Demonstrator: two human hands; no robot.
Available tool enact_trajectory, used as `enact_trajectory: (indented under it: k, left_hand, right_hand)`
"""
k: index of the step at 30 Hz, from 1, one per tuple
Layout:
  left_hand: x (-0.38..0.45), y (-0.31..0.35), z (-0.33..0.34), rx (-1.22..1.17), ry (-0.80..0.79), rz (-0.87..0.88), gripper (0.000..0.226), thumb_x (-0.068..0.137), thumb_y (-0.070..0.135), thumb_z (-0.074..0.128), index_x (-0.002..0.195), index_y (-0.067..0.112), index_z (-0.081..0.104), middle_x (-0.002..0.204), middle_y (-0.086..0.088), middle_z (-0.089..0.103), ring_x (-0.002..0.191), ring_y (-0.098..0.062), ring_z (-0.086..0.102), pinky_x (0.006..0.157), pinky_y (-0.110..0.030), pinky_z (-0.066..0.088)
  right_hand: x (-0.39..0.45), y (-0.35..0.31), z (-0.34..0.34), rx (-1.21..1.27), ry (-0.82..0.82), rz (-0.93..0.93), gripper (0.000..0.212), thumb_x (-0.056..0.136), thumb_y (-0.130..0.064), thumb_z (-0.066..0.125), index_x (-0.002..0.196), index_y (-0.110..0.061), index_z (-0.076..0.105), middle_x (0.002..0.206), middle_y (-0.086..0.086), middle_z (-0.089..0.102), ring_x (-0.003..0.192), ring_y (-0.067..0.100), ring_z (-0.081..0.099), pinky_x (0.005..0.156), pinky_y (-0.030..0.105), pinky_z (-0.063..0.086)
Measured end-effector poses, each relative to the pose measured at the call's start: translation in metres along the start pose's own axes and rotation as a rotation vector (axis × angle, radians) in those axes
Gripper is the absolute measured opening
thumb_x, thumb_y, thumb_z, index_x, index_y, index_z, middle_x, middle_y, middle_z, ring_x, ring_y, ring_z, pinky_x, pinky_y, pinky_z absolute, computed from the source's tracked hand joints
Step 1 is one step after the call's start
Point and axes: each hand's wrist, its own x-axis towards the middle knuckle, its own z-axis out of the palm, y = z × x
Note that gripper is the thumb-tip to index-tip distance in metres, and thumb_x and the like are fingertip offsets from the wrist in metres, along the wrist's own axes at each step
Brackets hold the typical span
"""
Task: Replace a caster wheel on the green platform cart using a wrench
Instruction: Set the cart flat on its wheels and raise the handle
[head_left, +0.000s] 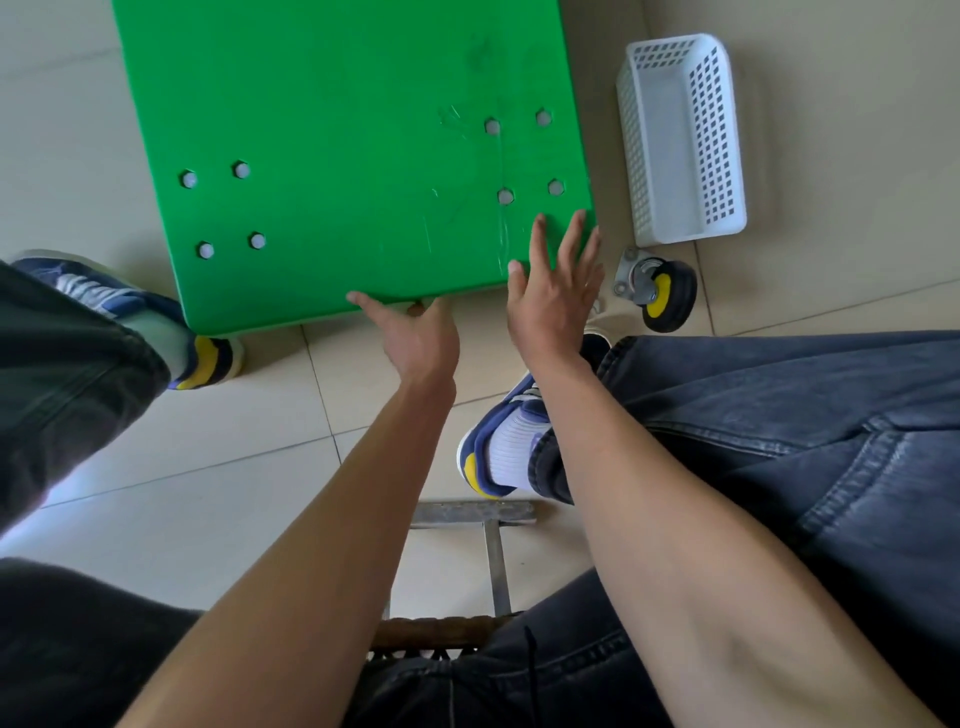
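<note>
While the flat green plastic cart deck (337, 156) is lying on the tiled floor (208, 441), the left hand (415, 338) is hooking its near edge, fingers hidden underneath. The right hand (558, 280) is hovering open-fingered over the near right corner. A loose black-and-yellow caster wheel (660, 293) is sitting just beside that corner, near a white perforated plastic basket (680, 140).

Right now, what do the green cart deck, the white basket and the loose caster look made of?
Green cart deck: smooth, slightly glossy, probably plastic, with pale scuffs. White basket: moulded plastic, going by its grid of holes. Loose caster: grey metal bracket, black tyre that looks like rubber, yellow hub, probably plastic.
</note>
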Motion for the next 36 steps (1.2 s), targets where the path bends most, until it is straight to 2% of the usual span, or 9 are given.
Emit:
enact_trajectory:
  k: [3, 5, 8, 11, 14, 17, 21, 28, 36]
  left_hand:
    - [-0.008, 0.008, -0.020, 0.208, 0.020, 0.219, 0.068, 0.086, 0.012, 0.059, 0.152, 0.018, 0.045, 0.117, -0.008, 0.064, 0.103, -0.024, 0.062, 0.102, -0.040, 0.050]
    - [-0.008, 0.013, -0.031, 0.396, 0.012, 0.480, 0.051, 0.090, 0.011, 0.059, 0.140, 0.017, 0.059, 0.130, -0.008, 0.055, 0.118, -0.021, 0.054, 0.106, -0.035, 0.042]
    - [0.009, 0.015, -0.040, 0.827, -0.018, 0.820, 0.053, 0.090, 0.020, 0.063, 0.143, 0.025, 0.057, 0.150, -0.012, 0.043, 0.142, -0.032, 0.035, 0.115, -0.051, 0.031]
    - [0.028, 0.010, -0.050, 1.199, -0.100, 0.871, 0.061, 0.097, 0.037, 0.059, 0.155, 0.036, 0.039, 0.166, -0.015, 0.020, 0.155, -0.039, 0.009, 0.121, -0.066, 0.012]
    - [0.033, 0.003, -0.055, 1.361, -0.146, 0.898, 0.073, 0.098, 0.048, 0.054, 0.161, 0.040, 0.017, 0.170, -0.013, 0.003, 0.156, -0.039, -0.003, 0.121, -0.068, 0.005]
    - [0.029, 0.002, -0.055, 1.400, -0.170, 0.879, 0.078, 0.097, 0.049, 0.055, 0.161, 0.041, 0.010, 0.170, -0.011, -0.002, 0.156, -0.038, -0.007, 0.120, -0.069, 0.005]
    - [0.025, 0.006, -0.057, 1.361, -0.190, 0.864, 0.075, 0.097, 0.043, 0.057, 0.161, 0.040, 0.017, 0.170, -0.011, 0.002, 0.156, -0.037, -0.006, 0.121, -0.069, 0.007]
    - [0.028, 0.044, -0.061, 1.335, -0.211, 0.838, 0.058, 0.097, 0.040, 0.056, 0.153, 0.028, 0.043, 0.160, -0.012, 0.034, 0.147, -0.033, 0.028, 0.117, -0.059, 0.030]
    - [0.049, 0.099, -0.050, 1.224, -0.213, 0.929, 0.053, 0.099, 0.036, 0.056, 0.149, 0.020, 0.049, 0.150, -0.012, 0.050, 0.138, -0.033, 0.042, 0.109, -0.052, 0.037]
  right_hand:
    - [-0.006, 0.002, 0.005, -0.056, 0.002, -0.090, 0.058, 0.106, -0.043, 0.039, 0.160, -0.027, 0.027, 0.170, 0.016, 0.008, 0.155, 0.043, 0.004, 0.123, 0.062, 0.007]
    - [-0.012, -0.001, 0.008, -0.091, -0.015, -0.178, 0.058, 0.106, -0.043, 0.040, 0.160, -0.028, 0.026, 0.170, 0.015, 0.009, 0.156, 0.043, 0.004, 0.122, 0.063, 0.003]
    - [-0.016, -0.003, 0.011, -0.150, -0.045, -0.242, 0.062, 0.106, -0.044, 0.043, 0.162, -0.029, 0.021, 0.170, 0.013, 0.008, 0.156, 0.043, 0.003, 0.123, 0.063, 0.002]
    - [-0.013, -0.001, 0.008, -0.139, -0.062, -0.233, 0.063, 0.105, -0.044, 0.044, 0.162, -0.031, 0.020, 0.170, 0.011, 0.009, 0.156, 0.041, 0.003, 0.124, 0.061, 0.002]
    - [-0.010, -0.001, 0.002, -0.134, -0.083, -0.221, 0.061, 0.105, -0.045, 0.042, 0.162, -0.032, 0.020, 0.171, 0.010, 0.008, 0.157, 0.039, 0.001, 0.125, 0.059, 0.002]
    - [-0.012, -0.001, -0.002, -0.127, -0.106, -0.195, 0.062, 0.105, -0.044, 0.043, 0.161, -0.032, 0.021, 0.171, 0.009, 0.007, 0.157, 0.038, 0.000, 0.124, 0.059, 0.000]
    - [-0.016, -0.006, -0.007, -0.104, -0.143, -0.176, 0.062, 0.105, -0.043, 0.045, 0.161, -0.031, 0.022, 0.171, 0.009, 0.006, 0.157, 0.038, -0.002, 0.124, 0.062, 0.004]
    - [-0.009, -0.029, -0.028, -0.056, -0.207, -0.084, 0.054, 0.106, -0.038, 0.046, 0.157, -0.027, 0.035, 0.170, 0.010, 0.010, 0.156, 0.037, 0.003, 0.122, 0.066, 0.006]
    - [0.017, -0.051, -0.046, -0.030, -0.173, -0.117, 0.053, 0.104, -0.029, 0.053, 0.155, -0.022, 0.039, 0.170, 0.010, 0.015, 0.156, 0.036, 0.010, 0.123, 0.064, 0.011]
